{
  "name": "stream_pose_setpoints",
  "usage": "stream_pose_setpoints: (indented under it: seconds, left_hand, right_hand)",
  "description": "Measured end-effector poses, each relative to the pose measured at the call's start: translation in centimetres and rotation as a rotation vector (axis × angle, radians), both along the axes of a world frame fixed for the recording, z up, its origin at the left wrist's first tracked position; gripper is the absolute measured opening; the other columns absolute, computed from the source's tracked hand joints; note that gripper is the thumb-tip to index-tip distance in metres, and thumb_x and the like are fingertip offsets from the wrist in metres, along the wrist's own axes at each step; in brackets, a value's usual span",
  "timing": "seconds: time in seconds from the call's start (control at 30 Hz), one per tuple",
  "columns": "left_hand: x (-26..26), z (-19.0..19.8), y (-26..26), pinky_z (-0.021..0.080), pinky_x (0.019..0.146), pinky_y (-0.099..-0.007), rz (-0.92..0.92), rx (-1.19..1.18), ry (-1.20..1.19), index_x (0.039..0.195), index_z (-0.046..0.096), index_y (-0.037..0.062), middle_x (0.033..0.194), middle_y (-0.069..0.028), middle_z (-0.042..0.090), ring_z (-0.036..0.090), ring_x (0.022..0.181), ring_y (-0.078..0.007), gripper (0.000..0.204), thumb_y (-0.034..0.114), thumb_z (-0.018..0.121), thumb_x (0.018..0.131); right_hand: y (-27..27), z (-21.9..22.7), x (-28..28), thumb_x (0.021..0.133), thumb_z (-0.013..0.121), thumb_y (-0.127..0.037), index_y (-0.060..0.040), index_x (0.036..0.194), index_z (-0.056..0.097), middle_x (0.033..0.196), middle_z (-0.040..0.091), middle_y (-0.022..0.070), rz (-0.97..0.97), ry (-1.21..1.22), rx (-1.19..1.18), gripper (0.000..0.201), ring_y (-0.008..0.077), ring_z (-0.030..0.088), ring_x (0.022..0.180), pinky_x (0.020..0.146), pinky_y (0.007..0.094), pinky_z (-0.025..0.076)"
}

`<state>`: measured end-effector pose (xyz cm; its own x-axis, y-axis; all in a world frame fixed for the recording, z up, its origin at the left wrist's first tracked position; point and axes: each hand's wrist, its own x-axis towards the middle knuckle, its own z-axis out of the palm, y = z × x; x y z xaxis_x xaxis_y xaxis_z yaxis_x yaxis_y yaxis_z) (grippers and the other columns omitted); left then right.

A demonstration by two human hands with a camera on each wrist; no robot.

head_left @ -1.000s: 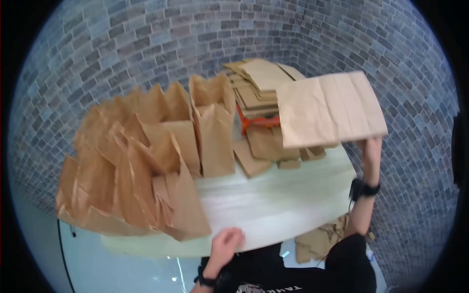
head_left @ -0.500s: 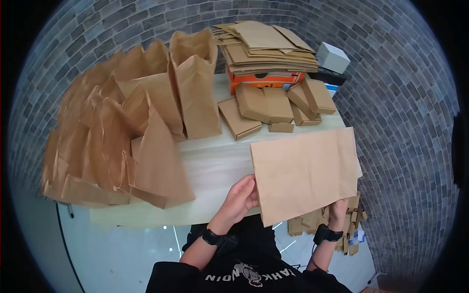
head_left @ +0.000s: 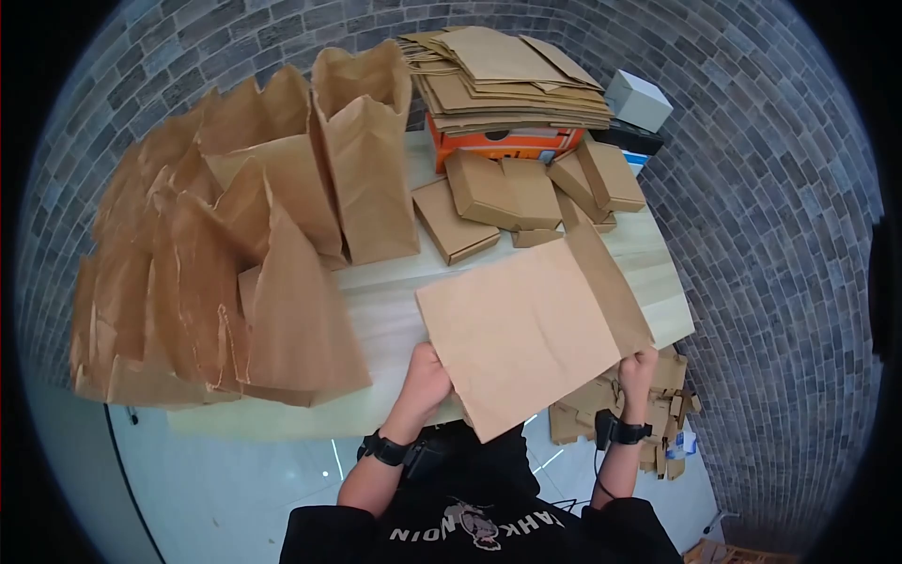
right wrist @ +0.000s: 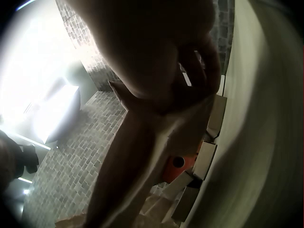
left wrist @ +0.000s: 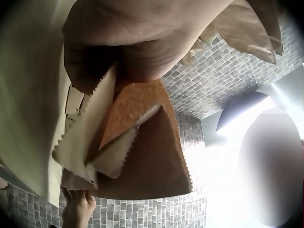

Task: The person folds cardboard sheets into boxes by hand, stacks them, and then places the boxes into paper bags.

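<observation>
A brown paper bag [head_left: 521,329] is held slantwise over the front of the table, its side fold partly spread. My left hand [head_left: 427,381], fingers curled, grips its near left edge. At the right edge my right hand [head_left: 638,368] pinches the paper beside the spread side fold. The left wrist view shows the bag's zigzag-cut mouth [left wrist: 159,142] parted below the left hand [left wrist: 142,42], with the inside visible. In the right wrist view the right hand [right wrist: 161,57] is dark, its fingers bent around the paper.
Several opened paper bags [head_left: 235,244] stand on the left of the table [head_left: 395,329]. Small cardboard boxes [head_left: 507,193] lie behind the held bag. At the back, flat paper bags [head_left: 507,75] are stacked on an orange box [head_left: 507,146]. Cardboard pieces [head_left: 667,404] lie on the floor at right.
The bag has come down from the right to in front of the body, and its side fold has spread. The left hand has moved up and taken hold of its left edge.
</observation>
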<state>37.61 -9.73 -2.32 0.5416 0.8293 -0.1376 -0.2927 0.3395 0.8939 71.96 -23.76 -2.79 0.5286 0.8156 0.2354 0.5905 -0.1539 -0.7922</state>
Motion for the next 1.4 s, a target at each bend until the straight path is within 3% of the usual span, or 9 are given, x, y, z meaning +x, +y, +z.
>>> stream_pose_setpoints:
  seconds: [0.23, 0.47, 0.6, 0.7, 0.83, 1.03, 1.17, 1.27, 1.4]
  left_hand:
    - [-0.8, 1.4, -0.4, 0.052, 0.079, -0.0285, 0.183, -0.015, 0.165, 0.103, 0.069, -0.0074, 0.1, -0.0098, 0.072, 0.065, 0.092, -0.0134, 0.019, -0.004, 0.056, 0.091]
    - [-2.6, 0.3, 0.9, 0.054, 0.074, -0.032, 0.217, 0.217, 0.399, 0.102, 0.069, -0.0052, 0.092, -0.0146, 0.074, 0.071, 0.086, -0.0204, 0.019, 0.003, 0.062, 0.087]
    - [-1.0, 1.0, 0.0, 0.054, 0.073, -0.0354, 0.313, 0.433, 0.444, 0.1, 0.069, -0.0035, 0.091, -0.0195, 0.072, 0.073, 0.086, -0.0283, 0.019, 0.004, 0.065, 0.083]
    - [0.5, 1.5, -1.1, 0.055, 0.072, -0.0353, 0.309, 0.46, 0.411, 0.099, 0.069, -0.0036, 0.091, -0.019, 0.073, 0.073, 0.086, -0.0286, 0.018, 0.004, 0.065, 0.083]
    - [1.4, 2.6, -3.1, 0.054, 0.067, -0.0344, 0.234, 0.212, -0.031, 0.096, 0.065, -0.0075, 0.083, -0.0173, 0.072, 0.07, 0.076, -0.0203, 0.02, 0.009, 0.067, 0.084]
    - [1.8, 4.1, -3.1, 0.051, 0.065, -0.029, 0.202, 0.302, 0.313, 0.098, 0.064, -0.0074, 0.078, -0.0075, 0.07, 0.06, 0.073, -0.0087, 0.02, 0.012, 0.06, 0.095]
    - [2.1, 4.7, -4.3, 0.054, 0.066, -0.0328, 0.136, 0.431, 0.409, 0.105, 0.065, -0.0014, 0.081, -0.0168, 0.071, 0.069, 0.071, -0.0164, 0.018, 0.011, 0.061, 0.094]
    - [4.2, 4.9, -6.8, 0.055, 0.069, -0.0453, 0.021, 0.697, 0.377, 0.12, 0.057, 0.0007, 0.086, -0.0269, 0.066, 0.065, 0.085, -0.0457, 0.032, 0.007, 0.06, 0.089]
    - [6.5, 5.4, -9.2, 0.053, 0.066, -0.0492, -0.113, 0.788, 0.305, 0.133, 0.046, 0.0009, 0.082, -0.027, 0.065, 0.065, 0.08, -0.0465, 0.05, 0.004, 0.061, 0.085]
  right_hand:
    - [0.6, -1.1, 1.1, 0.092, 0.055, -0.006, 0.0078, 0.103, 0.069, 0.1, 0.074, 0.0111, -0.119, -0.004, 0.151, 0.022, 0.0181, 0.068, 0.086, 0.075, 0.0296, 0.052]
    - [-1.8, 6.9, -1.5, 0.102, 0.054, -0.021, 0.0036, 0.11, 0.068, 0.089, 0.071, 0.0078, -0.392, 0.255, 0.19, 0.03, 0.0109, 0.065, 0.079, 0.067, 0.0227, 0.048]
    - [-2.3, 14.8, -17.0, 0.093, 0.058, -0.009, 0.0042, 0.083, 0.068, 0.077, 0.068, 0.0089, 0.088, 0.218, 0.209, 0.019, 0.0154, 0.064, 0.068, 0.058, 0.0255, 0.048]
    - [0.7, 15.1, -24.4, 0.077, 0.072, 0.001, 0.0071, 0.112, 0.065, 0.11, 0.065, 0.0205, 0.902, 0.125, 0.225, 0.037, 0.0337, 0.065, 0.099, 0.087, 0.0411, 0.053]
    - [2.4, 11.9, -26.8, 0.08, 0.073, -0.007, 0.005, 0.126, 0.056, 0.136, 0.048, 0.0267, 0.677, -0.055, 0.123, 0.05, 0.0432, 0.047, 0.127, 0.105, 0.0483, 0.039]
    - [0.8, 11.5, -23.3, 0.088, 0.064, -0.014, 0.0029, 0.139, 0.043, 0.152, 0.021, 0.0354, 0.246, -0.431, -0.092, 0.058, 0.0557, 0.016, 0.142, 0.115, 0.0628, 0.012]
    - [1.2, 10.8, -20.1, 0.09, 0.059, -0.012, 0.0012, 0.133, 0.051, 0.143, 0.041, 0.0302, -0.009, -0.441, -0.231, 0.045, 0.0481, 0.032, 0.137, 0.113, 0.0581, 0.02]
    - [-0.3, 8.1, -17.2, 0.087, 0.063, -0.011, -0.0021, 0.125, 0.059, 0.113, 0.065, 0.0213, 0.095, -0.262, -0.2, 0.039, 0.0416, 0.059, 0.109, 0.097, 0.0542, 0.042]
    - [-2.2, 6.3, -15.4, 0.088, 0.065, -0.014, -0.0052, 0.124, 0.061, 0.115, 0.065, 0.0165, -0.15, 0.216, -0.37, 0.037, 0.0291, 0.062, 0.107, 0.088, 0.0394, 0.052]
